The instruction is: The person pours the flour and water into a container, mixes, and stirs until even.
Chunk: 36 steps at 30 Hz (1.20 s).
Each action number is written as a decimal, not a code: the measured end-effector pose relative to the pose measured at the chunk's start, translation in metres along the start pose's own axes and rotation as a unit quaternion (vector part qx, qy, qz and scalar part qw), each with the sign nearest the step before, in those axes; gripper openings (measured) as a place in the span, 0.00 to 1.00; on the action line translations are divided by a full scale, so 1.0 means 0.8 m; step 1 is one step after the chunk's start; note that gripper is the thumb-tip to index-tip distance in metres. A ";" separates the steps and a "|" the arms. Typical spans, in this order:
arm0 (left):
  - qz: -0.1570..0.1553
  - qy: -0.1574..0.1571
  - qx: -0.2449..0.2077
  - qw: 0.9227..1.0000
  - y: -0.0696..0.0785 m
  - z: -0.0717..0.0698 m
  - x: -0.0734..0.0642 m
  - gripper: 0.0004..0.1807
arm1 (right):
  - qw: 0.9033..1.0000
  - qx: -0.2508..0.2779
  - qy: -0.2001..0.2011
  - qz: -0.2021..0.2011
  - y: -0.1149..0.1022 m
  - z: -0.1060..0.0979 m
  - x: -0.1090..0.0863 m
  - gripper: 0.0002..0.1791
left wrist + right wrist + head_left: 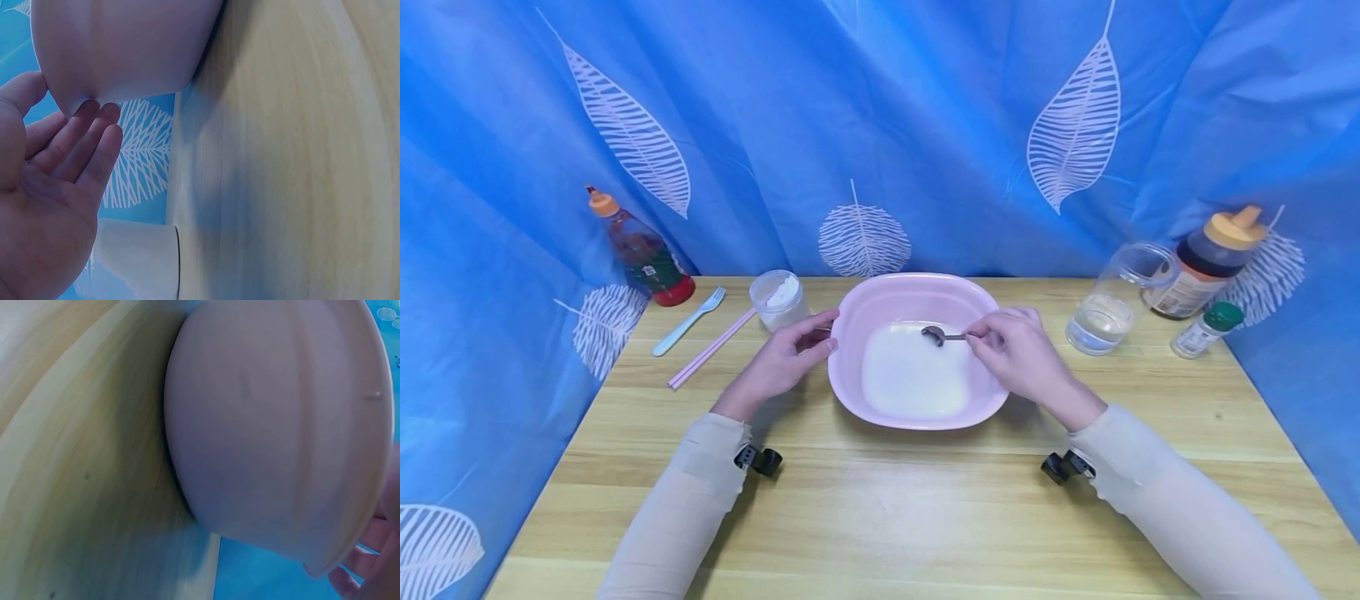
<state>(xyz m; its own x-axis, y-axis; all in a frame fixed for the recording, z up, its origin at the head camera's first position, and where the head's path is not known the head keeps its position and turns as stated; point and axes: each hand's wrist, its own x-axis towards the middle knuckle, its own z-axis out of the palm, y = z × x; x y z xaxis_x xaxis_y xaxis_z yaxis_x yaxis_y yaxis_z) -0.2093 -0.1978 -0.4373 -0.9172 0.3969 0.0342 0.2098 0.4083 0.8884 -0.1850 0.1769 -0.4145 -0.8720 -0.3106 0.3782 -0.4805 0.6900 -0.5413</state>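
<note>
A pink plastic basin (917, 421) stands on the table with white liquid (916, 375) in it. My left hand (790, 354) holds the basin's left rim; in the left wrist view its thumb is at the edge and its fingertips are against the outer wall. With my right hand (1018, 350) I pinch the handle of a small dark metal spoon (934, 335), its bowl over the liquid. The right wrist view shows mostly the basin's outer side (262, 437), with only part of that hand beyond the rim.
Left of the basin are a jar of white powder (782, 308), pink chopsticks (711, 348), a pale blue fork (688, 322) and a red sauce bottle (651, 262). To its right stand a glass pitcher of clear liquid (1101, 321), a dark sauce bottle (1198, 267) and a green-capped shaker (1206, 331).
</note>
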 end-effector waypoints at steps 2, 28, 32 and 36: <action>-0.003 -0.001 -0.002 1.000 0.001 0.000 0.000 0.32 | 1.000 -0.001 -0.008 0.000 -0.003 0.002 0.003 0.04; -0.006 -0.005 0.002 1.000 0.004 0.000 0.000 0.32 | 0.998 -0.026 -0.050 -0.011 -0.017 0.018 0.035 0.07; -0.006 -0.005 0.002 1.000 0.005 0.000 -0.001 0.32 | 0.998 -0.016 -0.064 -0.022 -0.020 0.022 0.039 0.07; -0.007 -0.006 0.003 1.000 0.005 -0.001 -0.001 0.32 | 0.996 -0.009 -0.077 -0.034 -0.024 0.026 0.041 0.06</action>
<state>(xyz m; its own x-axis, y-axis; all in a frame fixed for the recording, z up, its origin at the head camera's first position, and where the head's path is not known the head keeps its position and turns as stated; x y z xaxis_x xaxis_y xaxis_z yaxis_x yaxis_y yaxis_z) -0.2076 -0.1969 -0.4334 -0.9157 0.4014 0.0168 0.1997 0.4184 0.8861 -0.2060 0.1402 -0.4072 -0.8419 -0.4530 0.2932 -0.5387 0.6755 -0.5034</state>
